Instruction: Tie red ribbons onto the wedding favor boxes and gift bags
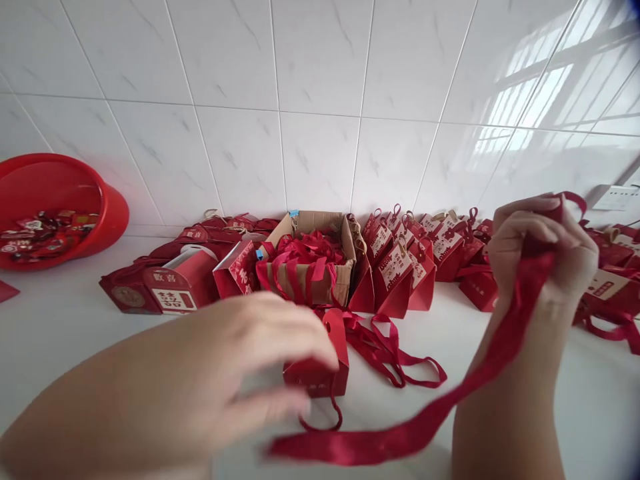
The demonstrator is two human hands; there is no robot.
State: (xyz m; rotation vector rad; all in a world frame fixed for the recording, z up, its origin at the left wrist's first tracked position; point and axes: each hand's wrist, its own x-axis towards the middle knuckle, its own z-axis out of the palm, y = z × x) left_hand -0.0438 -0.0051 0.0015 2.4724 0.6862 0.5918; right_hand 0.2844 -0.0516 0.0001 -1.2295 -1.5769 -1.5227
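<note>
"What does the right hand (pixel 545 247) have?"

"A red ribbon (pixel 500 357). The fingers are curled tightly around it, with a small loop poking out above the knuckles."

"Where's the rest of it?"

"Hanging down past the right wrist and slanting across toward the left hand (pixel 250 360). Its blurred tip is just below the left thumb."

"And that left hand?"

"Smeared by blur, with the thumb well apart from the fingers. A red box (pixel 341 360) shows partly behind the fingertips; I can't tell whether they touch it. A thin cord (pixel 337 417) curves near the thumb tip."

"Anything between the hands?"

"A tangle (pixel 383 343) of red ribbon on the white counter (pixel 400 417), just right of that box."

"Beyond the left hand?"

"A carton (pixel 344 287) heaped with ribbon, some draped over its front. Red bags (pixel 395 283) stand right of it, on the way to the right hand. Well beyond the left forearm, a tilted red basin (pixel 115 210) holds small packets (pixel 45 233)."
</note>
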